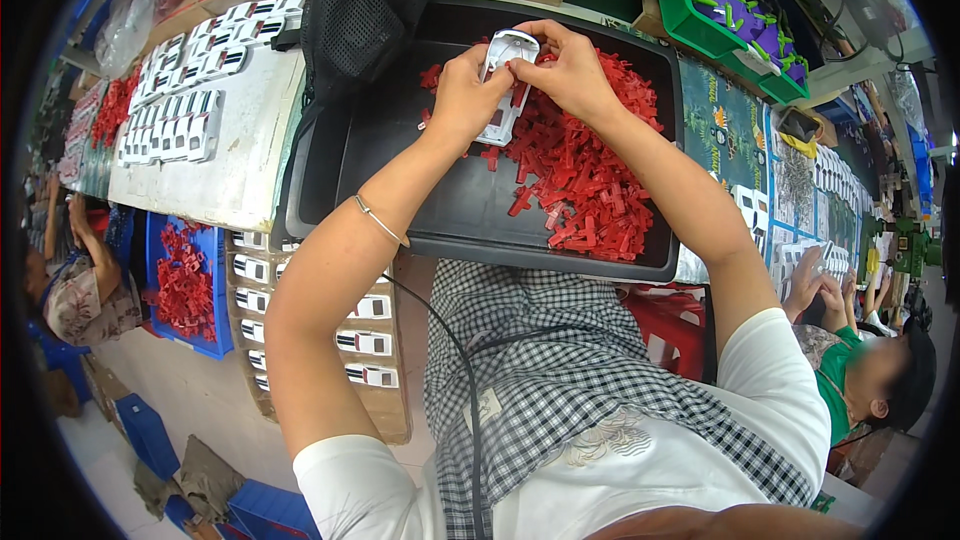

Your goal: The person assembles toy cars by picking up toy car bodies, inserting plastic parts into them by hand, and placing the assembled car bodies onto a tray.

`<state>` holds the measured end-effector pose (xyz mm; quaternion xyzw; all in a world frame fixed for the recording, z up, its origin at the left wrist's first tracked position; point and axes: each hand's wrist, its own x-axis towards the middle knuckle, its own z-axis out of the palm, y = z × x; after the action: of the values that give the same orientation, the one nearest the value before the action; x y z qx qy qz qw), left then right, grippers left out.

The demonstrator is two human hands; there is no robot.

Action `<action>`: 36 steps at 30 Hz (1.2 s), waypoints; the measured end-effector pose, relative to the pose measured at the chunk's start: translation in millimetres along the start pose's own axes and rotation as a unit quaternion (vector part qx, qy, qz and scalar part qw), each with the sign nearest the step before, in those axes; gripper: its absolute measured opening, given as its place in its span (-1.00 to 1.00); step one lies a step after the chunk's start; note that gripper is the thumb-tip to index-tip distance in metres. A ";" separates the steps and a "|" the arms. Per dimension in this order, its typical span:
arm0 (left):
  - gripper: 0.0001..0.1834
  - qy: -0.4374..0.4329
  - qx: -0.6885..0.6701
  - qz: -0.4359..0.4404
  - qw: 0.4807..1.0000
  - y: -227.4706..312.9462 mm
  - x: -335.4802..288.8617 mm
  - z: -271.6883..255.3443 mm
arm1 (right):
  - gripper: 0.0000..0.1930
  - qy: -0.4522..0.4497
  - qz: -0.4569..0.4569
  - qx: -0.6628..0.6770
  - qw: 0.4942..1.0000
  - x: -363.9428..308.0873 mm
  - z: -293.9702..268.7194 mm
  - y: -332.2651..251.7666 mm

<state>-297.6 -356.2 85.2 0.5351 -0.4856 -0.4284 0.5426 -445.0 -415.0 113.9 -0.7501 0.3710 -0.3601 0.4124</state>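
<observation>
Both hands hold a white toy car body [507, 80] over the black tray [400, 140], toward its 12 o'clock edge. The left hand [465, 95] grips its lower side; the right hand [570, 70] pinches its top end. Red plastic pieces [580, 180] are heaped at 4 o'clock of the car body.

A long work table [250, 180] runs across the room. A white board [235, 155] lies on its left part. Green bins [690, 15] sit at the far right. Blue crates [215, 330] stand below on the left, and more blue boxes [150, 435] rest on the pale floor [190, 390]. A black mesh bag [365, 10] hangs above. The light is bright and even.
</observation>
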 end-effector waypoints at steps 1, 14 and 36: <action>-0.71 0.006 -0.002 0.002 1.000 -0.8 -0.3 0.0 | -0.55 -0.003 0.009 0.006 1.000 -0.2 0.4 -0.9; -0.72 0.016 0.077 0.053 0.996 7.2 -5.1 1.3 | -0.57 -0.037 0.035 0.074 0.996 -1.9 -2.3 0.4; -0.64 0.368 0.463 0.268 0.760 29.1 -34.5 -244.0 | -0.63 -0.024 -0.022 0.106 0.994 -8.3 -2.3 -34.1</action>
<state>-64.4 -280.3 122.6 0.6860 -0.5110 0.2418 0.4580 -442.0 -395.6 143.0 -0.7187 0.3039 -0.3881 0.4905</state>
